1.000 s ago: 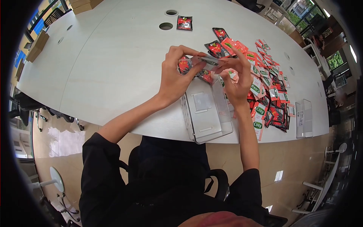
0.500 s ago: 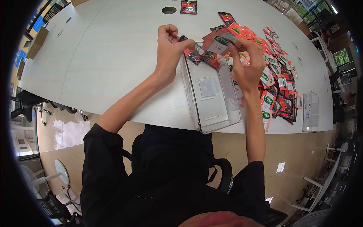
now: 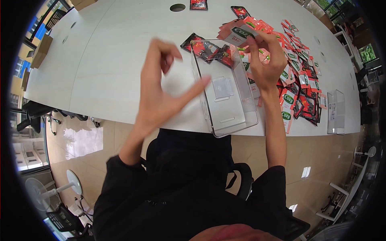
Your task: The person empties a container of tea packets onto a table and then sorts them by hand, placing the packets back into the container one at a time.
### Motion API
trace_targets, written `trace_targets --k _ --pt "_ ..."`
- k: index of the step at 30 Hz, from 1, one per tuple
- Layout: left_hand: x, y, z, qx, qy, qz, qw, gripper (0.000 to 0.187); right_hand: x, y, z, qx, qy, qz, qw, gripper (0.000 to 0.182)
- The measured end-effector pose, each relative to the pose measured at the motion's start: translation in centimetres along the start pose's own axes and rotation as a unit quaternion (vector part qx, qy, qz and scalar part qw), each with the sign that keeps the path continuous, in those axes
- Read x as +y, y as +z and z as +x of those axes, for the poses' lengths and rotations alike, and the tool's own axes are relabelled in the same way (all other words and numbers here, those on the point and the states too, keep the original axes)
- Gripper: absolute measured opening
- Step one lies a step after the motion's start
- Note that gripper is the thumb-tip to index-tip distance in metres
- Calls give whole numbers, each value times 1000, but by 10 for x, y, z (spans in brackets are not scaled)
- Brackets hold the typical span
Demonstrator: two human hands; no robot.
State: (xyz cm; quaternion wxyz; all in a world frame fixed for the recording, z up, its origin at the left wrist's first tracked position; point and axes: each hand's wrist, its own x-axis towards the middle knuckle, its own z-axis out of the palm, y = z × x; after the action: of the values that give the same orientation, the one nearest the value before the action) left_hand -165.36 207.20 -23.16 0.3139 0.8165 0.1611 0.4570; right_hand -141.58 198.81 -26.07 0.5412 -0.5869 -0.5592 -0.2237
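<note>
My right hand (image 3: pixel 270 64) pinches a small fan of pink-and-white Cozy sachets (image 3: pixel 237 34) between thumb and fingers, above the far right corner of a clear plastic bin (image 3: pixel 231 130). Left of that bin hovers my left hand (image 3: pixel 163 86), its thumb and curled fingers wide apart with nothing between them. Black-and-red sachets (image 3: pixel 197 45) lie at the bin's far end, partly seen through its clear wall. A small clear rectangular piece (image 3: pixel 222 88) shows at the bin's base.
A large heap of Cozy and black-and-red sachets (image 3: pixel 299 80) spreads over the white table (image 3: pixel 116 64) at the right. Another clear bin (image 3: pixel 336 112) stands near the right edge. Single black-and-red sachets (image 3: pixel 198 4) lie farther back, one near a round table hole (image 3: pixel 177 7).
My left hand has pulled back from the bin's far end toward me and left, opening its fingers. My right hand keeps the Cozy sachets, raised slightly. The view has shifted a little.
</note>
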Motion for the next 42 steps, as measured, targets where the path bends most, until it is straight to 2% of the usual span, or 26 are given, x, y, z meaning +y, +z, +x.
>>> trace_targets --k 3,4,7,9,12,13,17,20,22,23,25,26,28,32,37,42 --pt "42 10 -52 -49 -35 -50 997 39 -1 -1 0 11 -21 -8 1000 20" --pt "48 21 -69 -56 -63 -29 996 40 -1 -1 1 9 -17 -7 1000 20" --pt "45 35 -96 -53 -50 27 997 33 3 -3 2 29 -18 -6 999 23" --pt "39 35 -98 -58 34 98 993 23 5 -3 1 28 -23 -1 999 23" --pt "28 21 -102 -41 73 125 989 13 -1 -3 3 34 -36 1 999 23" --pt "22 16 -103 -43 73 125 989 13 0 -3 3 35 -46 2 998 23" --pt "-2 -10 -105 50 -25 55 997 14 0 -2 4 44 -68 5 997 23" --pt "-21 -34 -97 80 -41 55 994 17 1 -3 7 58 -102 9 993 23" --pt "-34 -49 -88 108 -107 63 986 20 -2 -3 6 53 -92 12 994 24" --pt "-40 -55 -82 109 -109 66 986 20 -3 -3 6 50 -84 14 995 24" --pt "-54 -65 -67 113 -184 49 975 21 -4 -3 6 47 -89 1 995 24" --pt "-62 -74 -57 115 -185 52 975 21 -4 -3 6 44 -94 -15 995 25" --pt "-82 -90 -40 35 -188 60 980 27 -2 -1 5 43 -103 -14 994 25" --pt "-112 -90 -12 37 -180 66 981 30 -3 -3 5 42 -101 -16 994 27" --pt "-145 -76 17 -32 -127 -53 990 36 -5 -6 6 50 -97 -3 994 28" --pt "-162 -33 43 -51 -104 -126 985 34 -3 -6 8 39 -95 -1 995 25"
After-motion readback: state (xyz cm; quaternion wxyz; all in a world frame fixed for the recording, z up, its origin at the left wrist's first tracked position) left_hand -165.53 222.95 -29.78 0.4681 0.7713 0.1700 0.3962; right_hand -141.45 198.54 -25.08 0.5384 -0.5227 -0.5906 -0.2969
